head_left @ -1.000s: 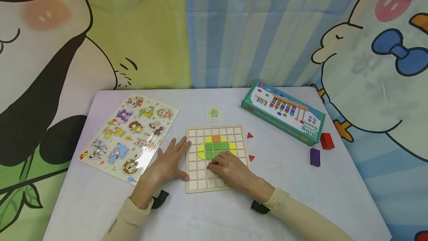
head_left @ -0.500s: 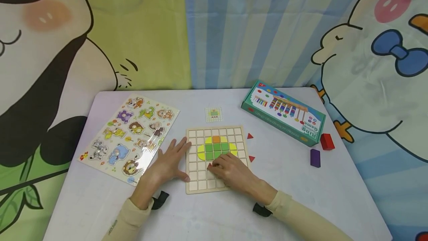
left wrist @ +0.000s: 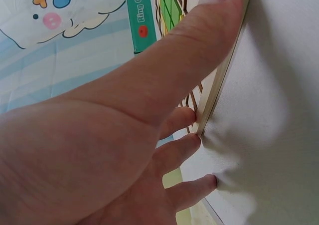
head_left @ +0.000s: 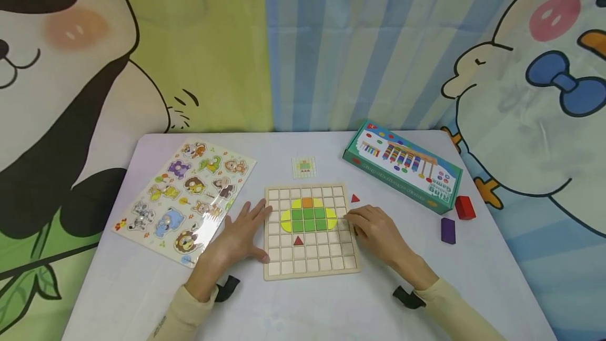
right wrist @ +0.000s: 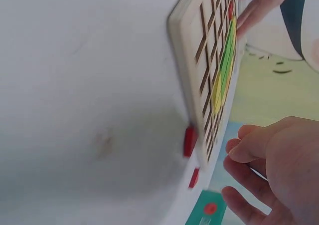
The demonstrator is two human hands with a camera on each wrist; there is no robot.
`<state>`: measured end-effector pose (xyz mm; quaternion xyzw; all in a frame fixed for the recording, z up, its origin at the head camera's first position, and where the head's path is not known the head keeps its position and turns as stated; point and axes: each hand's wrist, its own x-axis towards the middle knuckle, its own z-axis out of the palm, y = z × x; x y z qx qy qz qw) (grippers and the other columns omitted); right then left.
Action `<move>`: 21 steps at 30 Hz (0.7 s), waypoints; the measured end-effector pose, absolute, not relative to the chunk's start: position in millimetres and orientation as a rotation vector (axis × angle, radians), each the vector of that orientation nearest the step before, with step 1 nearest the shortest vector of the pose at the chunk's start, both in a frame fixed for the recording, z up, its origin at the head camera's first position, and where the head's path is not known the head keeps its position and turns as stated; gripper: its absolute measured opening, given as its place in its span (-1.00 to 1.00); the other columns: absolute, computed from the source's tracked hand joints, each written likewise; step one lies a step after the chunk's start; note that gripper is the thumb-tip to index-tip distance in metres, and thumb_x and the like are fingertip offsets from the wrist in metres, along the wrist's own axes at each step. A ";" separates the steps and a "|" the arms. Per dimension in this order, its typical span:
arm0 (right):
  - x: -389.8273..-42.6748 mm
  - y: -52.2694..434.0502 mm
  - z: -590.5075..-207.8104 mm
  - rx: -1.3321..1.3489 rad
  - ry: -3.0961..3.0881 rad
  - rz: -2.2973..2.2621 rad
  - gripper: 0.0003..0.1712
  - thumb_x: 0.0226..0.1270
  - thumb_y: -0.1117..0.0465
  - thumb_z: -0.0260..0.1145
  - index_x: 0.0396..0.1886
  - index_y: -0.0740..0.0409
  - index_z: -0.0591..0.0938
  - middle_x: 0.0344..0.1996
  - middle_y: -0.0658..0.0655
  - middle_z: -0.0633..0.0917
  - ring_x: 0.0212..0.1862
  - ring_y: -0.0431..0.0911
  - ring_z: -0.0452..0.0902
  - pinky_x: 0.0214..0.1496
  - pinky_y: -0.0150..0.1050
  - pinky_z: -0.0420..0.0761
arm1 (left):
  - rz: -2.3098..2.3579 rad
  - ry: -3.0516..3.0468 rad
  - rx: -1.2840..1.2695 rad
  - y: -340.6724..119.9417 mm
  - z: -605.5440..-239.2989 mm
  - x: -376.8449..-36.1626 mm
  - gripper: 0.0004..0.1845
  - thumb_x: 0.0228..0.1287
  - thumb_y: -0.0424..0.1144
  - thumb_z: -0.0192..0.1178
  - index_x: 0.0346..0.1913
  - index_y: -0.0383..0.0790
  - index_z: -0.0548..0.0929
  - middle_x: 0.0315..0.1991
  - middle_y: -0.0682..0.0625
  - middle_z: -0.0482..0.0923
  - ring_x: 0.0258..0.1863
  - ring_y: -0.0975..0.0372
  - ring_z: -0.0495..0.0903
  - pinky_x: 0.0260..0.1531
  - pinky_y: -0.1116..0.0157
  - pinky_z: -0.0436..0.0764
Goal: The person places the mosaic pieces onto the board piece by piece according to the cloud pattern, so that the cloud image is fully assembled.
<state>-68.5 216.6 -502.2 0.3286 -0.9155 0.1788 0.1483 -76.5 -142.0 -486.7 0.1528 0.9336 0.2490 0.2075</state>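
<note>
A square wooden grid board (head_left: 286,267) lies on the white table, with green, yellow and orange pieces forming a rounded shape on it. One red triangle (head_left: 298,241) sits in a cell below the green block. My left hand (head_left: 239,236) rests at the board's left edge, fingers spread, thumb on the rim (left wrist: 219,80). Over the right edge hovers my right hand (head_left: 379,230), fingers loosely bent with nothing between them. In the right wrist view, a red triangle piece (right wrist: 189,141) lies against the board's side, hidden under that hand in the head view; another red triangle (head_left: 355,198) lies farther back.
A small pattern card (head_left: 304,167) lies behind the board. An animal puzzle sheet (head_left: 189,199) is at the left. At the back right are a green game box (head_left: 402,164), a red block (head_left: 465,208) and a purple block (head_left: 447,230).
My right hand has let go of the red triangle in its cell and moved right to the board's right edge. The left hand stays at the left edge. The head view has tilted slightly.
</note>
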 end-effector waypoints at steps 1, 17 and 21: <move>-67.2 221.7 -503.4 0.928 -2.642 0.521 -0.67 0.09 0.48 0.50 -0.12 0.17 0.79 -0.15 0.08 0.80 -0.04 -0.04 0.70 0.01 -0.07 0.70 | 0.692 2.599 0.426 -142.1 -486.8 -76.3 0.30 -0.32 -0.10 0.68 0.59 -0.13 0.18 0.66 -0.11 -0.09 0.62 -0.25 -0.18 0.31 -0.58 -0.15; -52.5 244.8 -518.0 0.925 -2.774 0.522 -0.63 0.16 0.35 0.53 0.01 0.14 0.78 0.02 0.06 0.79 0.08 -0.02 0.69 0.16 0.03 0.68 | 0.688 2.612 0.453 -143.1 -487.6 -75.0 0.30 -0.31 -0.08 0.67 0.59 -0.15 0.17 0.66 -0.13 -0.08 0.61 -0.26 -0.16 0.31 -0.59 -0.13; -52.4 245.6 -517.9 0.944 -2.771 0.540 -0.67 0.16 0.34 0.53 -0.04 0.14 0.80 -0.01 0.05 0.80 0.04 -0.06 0.70 0.12 -0.02 0.69 | 0.694 2.609 0.444 -142.4 -487.3 -75.7 0.30 -0.32 -0.09 0.68 0.59 -0.15 0.18 0.66 -0.12 -0.08 0.61 -0.25 -0.17 0.31 -0.59 -0.14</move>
